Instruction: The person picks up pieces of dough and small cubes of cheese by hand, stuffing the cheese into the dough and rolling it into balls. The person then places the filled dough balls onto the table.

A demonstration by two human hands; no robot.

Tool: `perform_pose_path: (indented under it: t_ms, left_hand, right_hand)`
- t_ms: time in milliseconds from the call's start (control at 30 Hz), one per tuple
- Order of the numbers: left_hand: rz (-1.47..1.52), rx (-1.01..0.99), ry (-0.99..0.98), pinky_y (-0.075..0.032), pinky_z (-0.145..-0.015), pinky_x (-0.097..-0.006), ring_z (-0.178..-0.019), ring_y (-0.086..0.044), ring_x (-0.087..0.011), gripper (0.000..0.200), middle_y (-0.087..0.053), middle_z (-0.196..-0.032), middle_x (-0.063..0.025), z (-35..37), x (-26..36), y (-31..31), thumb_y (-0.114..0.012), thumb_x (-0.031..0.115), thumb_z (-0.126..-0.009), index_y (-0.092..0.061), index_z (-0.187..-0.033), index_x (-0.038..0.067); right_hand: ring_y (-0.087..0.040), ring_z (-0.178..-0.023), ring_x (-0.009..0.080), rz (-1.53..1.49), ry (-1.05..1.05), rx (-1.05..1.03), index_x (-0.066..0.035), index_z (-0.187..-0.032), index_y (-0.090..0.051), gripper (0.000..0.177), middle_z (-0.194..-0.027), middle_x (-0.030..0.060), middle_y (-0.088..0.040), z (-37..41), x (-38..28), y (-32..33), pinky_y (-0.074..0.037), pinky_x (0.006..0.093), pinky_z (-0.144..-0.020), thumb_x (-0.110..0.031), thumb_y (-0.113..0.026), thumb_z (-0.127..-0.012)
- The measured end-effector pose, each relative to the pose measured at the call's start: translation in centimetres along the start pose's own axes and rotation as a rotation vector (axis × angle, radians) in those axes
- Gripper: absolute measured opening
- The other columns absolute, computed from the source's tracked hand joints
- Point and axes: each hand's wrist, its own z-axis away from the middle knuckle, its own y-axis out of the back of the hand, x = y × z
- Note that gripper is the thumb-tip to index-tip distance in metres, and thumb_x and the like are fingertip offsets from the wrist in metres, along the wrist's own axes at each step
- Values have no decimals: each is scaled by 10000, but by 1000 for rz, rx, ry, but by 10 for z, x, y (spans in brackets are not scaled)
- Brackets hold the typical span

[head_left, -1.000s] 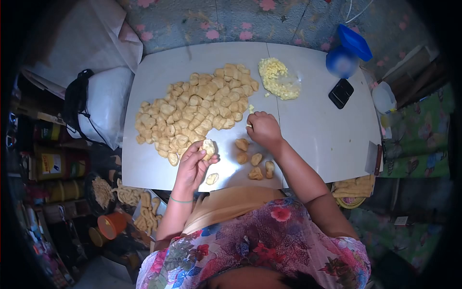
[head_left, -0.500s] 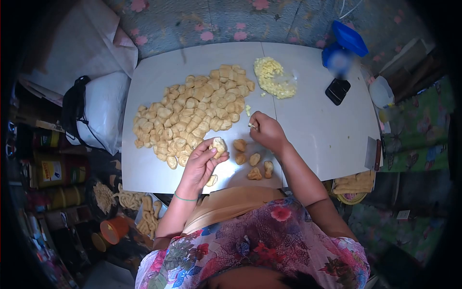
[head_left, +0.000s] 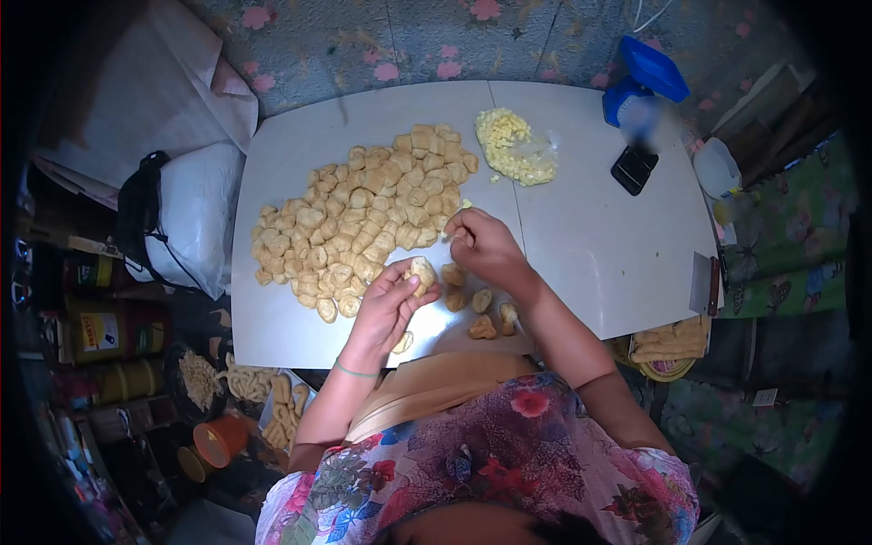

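Note:
My left hand (head_left: 381, 311), near the table's front edge, has its fingers wrapped round a small dough piece (head_left: 421, 272) with a pale side facing up. Just right of it, my right hand (head_left: 488, 250) is closed in a pinch, and a small pale yellow cube (head_left: 445, 237) shows at its fingertips. Several separate dough pieces (head_left: 482, 328) lie below and beside the right hand. Left of both hands spreads a large pile of dough pieces (head_left: 354, 211). Beyond the right hand, pale yellow cubes (head_left: 507, 136) lie in a clear plastic bag.
The white table (head_left: 590, 245) holds a blue scale (head_left: 627, 104) and a black box (head_left: 634, 170) at the back right. A cleaver (head_left: 704, 283) rests at the right edge. A white sack (head_left: 200, 204) stands left; an orange container (head_left: 220, 442) sits below left.
My right hand has moved left with the cube, closer to the dough piece. The left hand has shifted slightly right, still gripping its dough piece.

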Motion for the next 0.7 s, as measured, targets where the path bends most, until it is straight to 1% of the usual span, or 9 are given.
perform_pose_path:
  t_ms: [67,167,267,367,467,567,600,700]
  left_hand:
    - [-3,12,2,-534,-878,-367,-963,-640,-252,309,-602,-1082,-151,-1,-1,3,-536,49,-928,-474,-1212,-53]
    - [-12,24,4,-528,-887,-368,-973,-634,-242,306,-604,-1080,-146,0,2,5,-538,52,-928,-480,-1210,-51]
    - [-25,42,-7,-522,-892,-362,-981,-629,-224,296,-612,-1074,-137,0,0,8,-544,49,-925,-494,-1201,-47]
    - [-51,47,-12,-513,-889,-338,-985,-624,-202,290,-620,-1068,-124,-3,-3,9,-554,40,-919,-509,-1194,-44]
    - [-101,20,-2,-502,-880,-306,-982,-621,-188,292,-627,-1077,-116,-5,-3,6,-566,31,-911,-525,-1191,-41]
    - [-165,-10,-7,-493,-873,-279,-973,-622,-178,292,-631,-1094,-121,-5,0,-5,-576,28,-903,-541,-1183,-48]
    - [-187,-15,-16,-491,-872,-271,-970,-622,-175,291,-632,-1100,-125,-4,1,-8,-579,27,-901,-546,-1180,-51]
    - [-163,-13,2,-498,-860,-263,-964,-623,-166,293,-632,-1114,-139,-4,4,-8,-575,23,-898,-553,-1178,-61]
  right_hand:
    - [-620,-841,256,688,-13,89,-37,-994,-631,243,-912,96,-618,-6,2,1,-483,362,-726,-116,-559,-775]
    - [-589,-905,366,803,-150,161,-53,-986,-635,279,-973,153,-615,-15,33,8,-471,450,-776,-143,-530,-744]
    - [-613,-841,286,841,-162,240,-42,-938,-627,225,-915,126,-611,-10,40,17,-480,382,-740,-116,-531,-748]
    - [-587,-740,172,193,-158,188,-45,-929,-597,175,-816,71,-585,-3,13,19,-469,302,-678,-71,-576,-757]
    - [-517,-687,85,-248,111,42,-55,-965,-564,218,-747,16,-539,9,-4,2,-440,243,-634,-32,-625,-756]
    - [-511,-684,71,-49,352,-18,-62,-989,-544,250,-732,0,-535,15,-13,-11,-445,245,-621,-30,-644,-762]
    - [-508,-656,82,-17,127,-46,-62,-992,-536,254,-722,6,-532,20,-28,-13,-450,249,-604,-46,-649,-765]
    - [-519,-629,94,118,161,32,-67,-1012,-525,282,-717,15,-555,20,-31,-18,-453,251,-577,-67,-668,-769]
